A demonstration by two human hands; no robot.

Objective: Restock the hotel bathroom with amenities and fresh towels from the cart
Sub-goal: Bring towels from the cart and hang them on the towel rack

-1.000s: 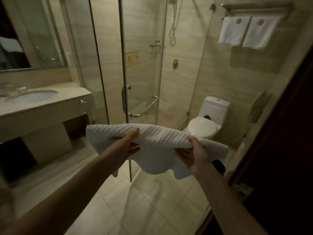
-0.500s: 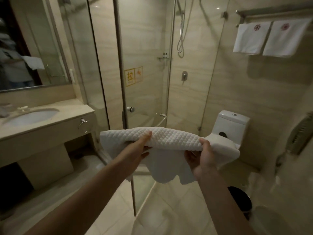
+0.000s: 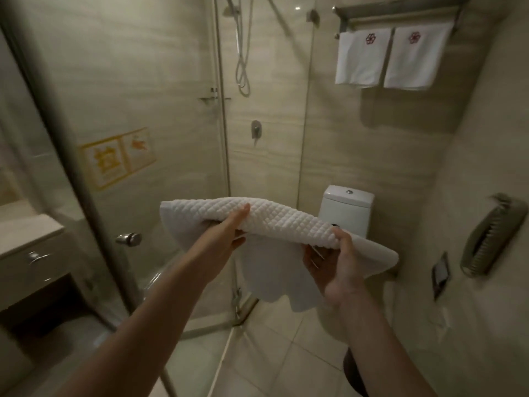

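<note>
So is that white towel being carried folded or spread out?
Loosely folded. The towel is doubled over between the left hand and right hand, a rounded fold on top, loose edges hanging below.

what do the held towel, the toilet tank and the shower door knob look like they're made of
The towel: probably cotton, matte white; raised waffle grid, drapes limply.
The toilet tank: likely glazed ceramic; smooth, glossy white, hard edges.
The shower door knob: polished metal, perhaps chrome or steel; bright reflections on its rounded face.
</note>
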